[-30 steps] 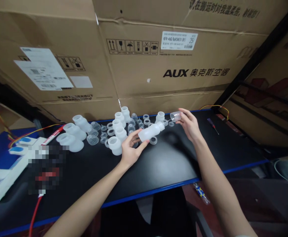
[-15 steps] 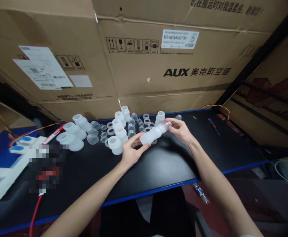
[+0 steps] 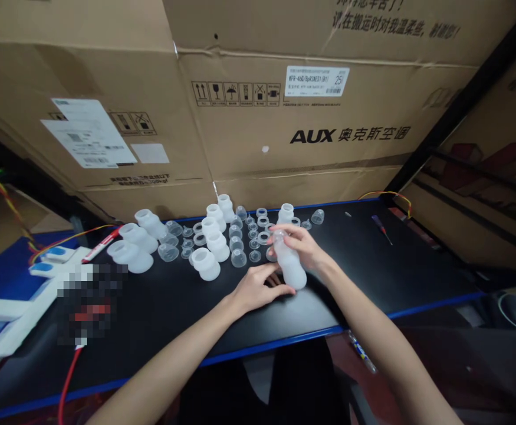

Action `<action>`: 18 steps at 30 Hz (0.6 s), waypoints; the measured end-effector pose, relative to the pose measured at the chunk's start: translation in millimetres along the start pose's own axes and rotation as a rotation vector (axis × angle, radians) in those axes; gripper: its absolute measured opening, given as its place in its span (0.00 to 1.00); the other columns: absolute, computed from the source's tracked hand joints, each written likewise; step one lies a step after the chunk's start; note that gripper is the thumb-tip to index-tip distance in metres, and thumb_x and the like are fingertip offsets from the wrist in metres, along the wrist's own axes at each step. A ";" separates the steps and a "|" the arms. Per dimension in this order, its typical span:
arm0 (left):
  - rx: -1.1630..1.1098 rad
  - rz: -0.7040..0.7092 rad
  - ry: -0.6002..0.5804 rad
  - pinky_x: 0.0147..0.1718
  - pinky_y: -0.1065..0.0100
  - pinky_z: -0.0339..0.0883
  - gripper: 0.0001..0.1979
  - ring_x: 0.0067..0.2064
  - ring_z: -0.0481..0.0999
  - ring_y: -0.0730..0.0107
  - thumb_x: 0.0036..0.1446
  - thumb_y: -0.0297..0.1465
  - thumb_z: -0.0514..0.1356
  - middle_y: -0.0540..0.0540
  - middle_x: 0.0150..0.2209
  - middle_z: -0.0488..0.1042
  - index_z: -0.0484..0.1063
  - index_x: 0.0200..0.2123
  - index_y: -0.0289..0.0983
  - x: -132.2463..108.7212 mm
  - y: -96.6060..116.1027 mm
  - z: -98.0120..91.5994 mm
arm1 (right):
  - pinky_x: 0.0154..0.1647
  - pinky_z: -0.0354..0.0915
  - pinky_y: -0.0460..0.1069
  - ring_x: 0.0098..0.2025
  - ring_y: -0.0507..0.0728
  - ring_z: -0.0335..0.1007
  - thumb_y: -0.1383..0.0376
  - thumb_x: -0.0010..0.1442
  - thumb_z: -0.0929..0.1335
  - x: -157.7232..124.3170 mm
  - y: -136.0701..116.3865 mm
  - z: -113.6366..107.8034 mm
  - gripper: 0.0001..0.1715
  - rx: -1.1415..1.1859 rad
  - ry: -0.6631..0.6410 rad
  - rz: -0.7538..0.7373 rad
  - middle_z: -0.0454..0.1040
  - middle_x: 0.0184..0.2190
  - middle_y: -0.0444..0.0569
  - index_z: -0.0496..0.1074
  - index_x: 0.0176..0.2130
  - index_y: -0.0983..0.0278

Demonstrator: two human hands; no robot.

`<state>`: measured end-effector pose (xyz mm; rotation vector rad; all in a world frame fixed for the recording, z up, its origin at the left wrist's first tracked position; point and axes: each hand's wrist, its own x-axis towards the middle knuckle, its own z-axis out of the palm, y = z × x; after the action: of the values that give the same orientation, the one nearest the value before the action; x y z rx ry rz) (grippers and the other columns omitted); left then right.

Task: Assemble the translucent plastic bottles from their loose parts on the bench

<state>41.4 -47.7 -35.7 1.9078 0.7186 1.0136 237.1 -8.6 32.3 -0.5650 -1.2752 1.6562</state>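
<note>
A white translucent plastic bottle (image 3: 292, 268) stands nearly upright on the black table (image 3: 372, 260). My right hand (image 3: 302, 245) is closed round its upper part and its clear cap. My left hand (image 3: 260, 286) rests at the bottle's base on the left side, its fingers curled against the bottle. Behind them lie several white bottles (image 3: 216, 239) and several small clear caps and rings (image 3: 253, 233). One clear cap (image 3: 317, 216) sits alone to the right.
Large cardboard boxes (image 3: 262, 106) wall off the back of the table. At the left are three wide white bottles (image 3: 131, 251), a red marker (image 3: 101, 244), white and blue devices (image 3: 45, 262) and red and yellow wires. A small screwdriver (image 3: 380, 227) lies at the right.
The bottle went from lying tilted in my left hand to standing on the table, nearer to me. My right hand brought the clear cap onto its neck and now grips the top.
</note>
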 end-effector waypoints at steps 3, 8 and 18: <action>0.081 0.117 0.110 0.31 0.71 0.82 0.22 0.30 0.82 0.74 0.66 0.42 0.69 0.42 0.45 0.84 0.78 0.57 0.37 1.2 -3.0 -5.5 | 0.37 0.79 0.52 0.34 0.58 0.83 0.47 0.61 0.79 5.3 -8.9 -25.7 0.30 -0.049 0.337 -0.182 0.84 0.46 0.51 0.78 0.55 0.59; 0.377 0.329 0.127 0.42 0.66 0.81 0.10 0.42 0.84 0.68 0.71 0.32 0.65 0.44 0.45 0.84 0.79 0.53 0.39 6.3 1.1 -19.4 | 0.47 0.79 0.56 0.44 0.60 0.83 0.47 0.60 0.77 6.7 -25.8 -87.6 0.35 -0.384 1.033 -0.647 0.81 0.49 0.54 0.72 0.57 0.62; 0.758 0.186 -0.012 0.43 0.60 0.77 0.10 0.48 0.79 0.60 0.71 0.34 0.62 0.43 0.50 0.80 0.79 0.52 0.40 5.4 -1.9 -20.2 | 0.57 0.74 0.57 0.54 0.64 0.78 0.44 0.68 0.69 -14.8 -15.2 -150.1 0.35 -1.118 1.332 -0.519 0.75 0.56 0.63 0.71 0.61 0.66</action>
<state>26.6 -34.4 -28.8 2.6655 1.0309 0.9061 369.8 51.8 -9.3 -1.4724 -0.9823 -0.1722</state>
